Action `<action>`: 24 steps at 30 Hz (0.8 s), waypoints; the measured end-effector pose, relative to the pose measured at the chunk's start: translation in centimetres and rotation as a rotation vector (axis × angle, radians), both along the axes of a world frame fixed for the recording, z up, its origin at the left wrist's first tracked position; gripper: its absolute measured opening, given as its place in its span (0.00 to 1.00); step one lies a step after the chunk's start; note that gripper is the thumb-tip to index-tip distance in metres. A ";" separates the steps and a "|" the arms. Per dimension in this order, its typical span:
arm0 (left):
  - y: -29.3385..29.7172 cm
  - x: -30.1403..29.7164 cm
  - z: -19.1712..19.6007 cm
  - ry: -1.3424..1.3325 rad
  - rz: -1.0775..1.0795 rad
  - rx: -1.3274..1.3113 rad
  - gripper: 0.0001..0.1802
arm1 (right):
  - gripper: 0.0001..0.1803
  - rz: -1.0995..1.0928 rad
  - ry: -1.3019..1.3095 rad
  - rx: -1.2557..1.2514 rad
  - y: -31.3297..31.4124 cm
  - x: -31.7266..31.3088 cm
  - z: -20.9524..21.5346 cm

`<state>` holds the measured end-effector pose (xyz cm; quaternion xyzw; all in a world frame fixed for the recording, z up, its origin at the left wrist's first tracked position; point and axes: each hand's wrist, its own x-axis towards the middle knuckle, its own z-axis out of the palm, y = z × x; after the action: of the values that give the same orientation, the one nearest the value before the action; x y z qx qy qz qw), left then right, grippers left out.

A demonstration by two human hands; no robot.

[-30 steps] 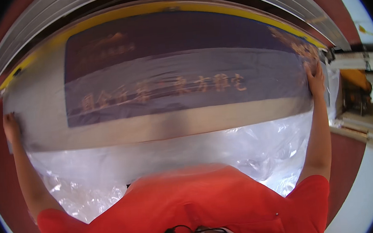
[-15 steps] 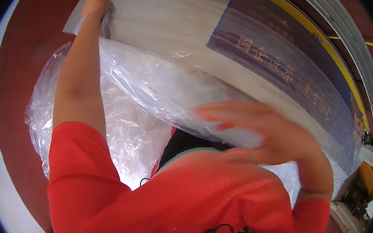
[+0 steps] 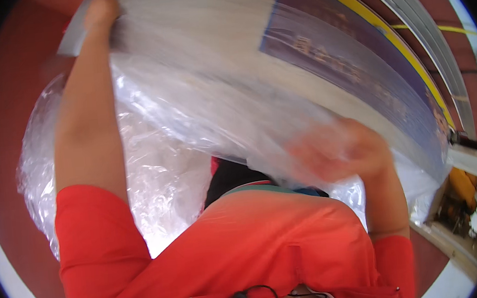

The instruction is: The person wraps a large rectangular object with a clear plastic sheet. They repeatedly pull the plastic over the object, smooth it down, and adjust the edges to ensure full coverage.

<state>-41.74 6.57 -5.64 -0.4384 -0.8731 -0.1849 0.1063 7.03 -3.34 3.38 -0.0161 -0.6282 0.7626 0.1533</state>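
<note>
Clear plastic film (image 3: 161,119) lies in loose, shiny folds in front of me, over a pale beige board (image 3: 198,29) with a printed dark-blue panel (image 3: 337,42). My left arm reaches to the far left. There my left hand (image 3: 102,13) is closed on the film by the board's grey corner. My right hand (image 3: 339,151) is at the near edge, right of the middle. The film partly covers its fingers, and motion smears them, so their grip does not show.
A yellow strip (image 3: 375,21) and grey metal rails (image 3: 417,11) run along the board's far right side. Equipment with an orange-yellow part (image 3: 461,188) stands at the right. The floor (image 3: 2,143) is dark red. More crumpled film hangs at the left, near my legs.
My right hand has moved slightly right, from over the near edge to partly behind the film. The film's near edge has shifted with it. My left hand stays at the far left corner.
</note>
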 end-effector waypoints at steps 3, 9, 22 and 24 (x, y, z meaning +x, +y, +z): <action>0.0 1.2 1.6 -0.064 -0.023 -0.048 0.21 | 0.17 -0.731 0.062 -0.306 -2.9 14.6 3.8; 2.0 -3.1 -0.5 0.059 -0.051 -0.118 0.24 | 0.11 -1.380 -0.923 -0.043 -9.3 43.1 13.5; 2.5 -10.7 -4.2 0.159 -0.102 -0.116 0.20 | 0.42 -0.908 -1.678 1.783 3.5 35.9 2.5; 2.8 -11.7 -4.7 0.195 -0.136 -0.100 0.20 | 0.39 -1.097 -1.863 1.641 4.9 39.8 0.2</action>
<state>-53.44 9.40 -10.35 -0.5172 -0.8350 -0.1045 0.1559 46.79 1.59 3.58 -0.6724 -0.6803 -0.2809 -0.0779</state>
